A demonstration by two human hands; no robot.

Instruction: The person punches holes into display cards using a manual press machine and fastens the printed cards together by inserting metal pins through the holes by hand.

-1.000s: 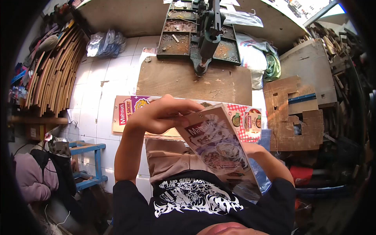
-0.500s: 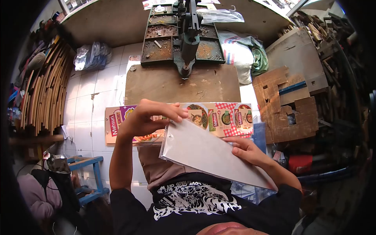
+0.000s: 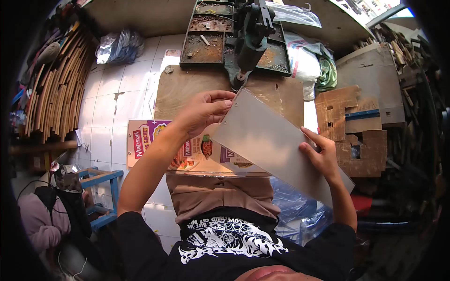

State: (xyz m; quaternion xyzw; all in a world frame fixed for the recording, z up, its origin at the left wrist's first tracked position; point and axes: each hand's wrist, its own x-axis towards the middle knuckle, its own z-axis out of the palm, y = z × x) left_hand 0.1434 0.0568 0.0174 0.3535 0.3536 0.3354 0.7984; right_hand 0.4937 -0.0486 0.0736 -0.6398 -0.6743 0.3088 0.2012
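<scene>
A long pale grey panel (image 3: pixel 269 133) with a clear plastic edge is tilted across the bench, its far corner at the foot of the hand press (image 3: pixel 251 54). Small holes show near its left end. My left hand (image 3: pixel 206 112) pinches that end by the edge, some fingertips hidden behind it. Farther along, my right hand (image 3: pixel 321 157) grips the long edge, thumb on top. Beneath the panel lies a printed "Mahsuri" food sign (image 3: pixel 145 145), partly covered by my left arm and the panel.
The press's base is a tray (image 3: pixel 204 47) with scrap-filled compartments on a wooden board (image 3: pixel 178 93). Brown boards (image 3: pixel 56 89) stack at left, near a blue stool frame (image 3: pixel 112 196) and a seated person (image 3: pixel 47 218). Cut wooden sheets (image 3: pixel 361 154) and a white sack (image 3: pixel 302 61) stand right.
Both hands have carried the panel forward and to the right, from above my lap up to the press. The camera view has shifted a little.
</scene>
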